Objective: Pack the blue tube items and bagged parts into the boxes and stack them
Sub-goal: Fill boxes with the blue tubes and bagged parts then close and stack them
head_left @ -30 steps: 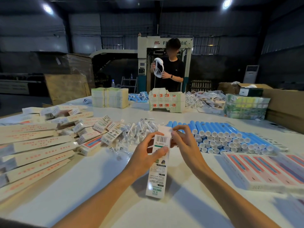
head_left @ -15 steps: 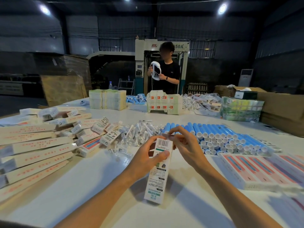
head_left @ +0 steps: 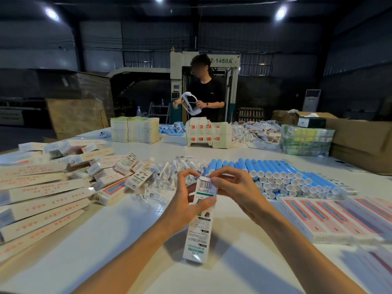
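A long white box with a barcode and green print stands tilted on the white table in front of me. My left hand grips its upper part, thumb across the printed face. My right hand pinches the flap at the box's top end. Behind the hands lies a heap of clear bagged parts. To the right is a stack of blue tubes with white caps facing me. Closed boxes lie piled at the left.
Flat pink-and-blue cartons lie at the right. At the table's far side stand stacks of flat cartons, more blue tubes and wrapped bundles. A person stands there holding a white object. Cardboard boxes sit far right.
The box has sunk lower and nearer to me. My right fingers have moved over its top end onto the flap. The person opposite has turned slightly.
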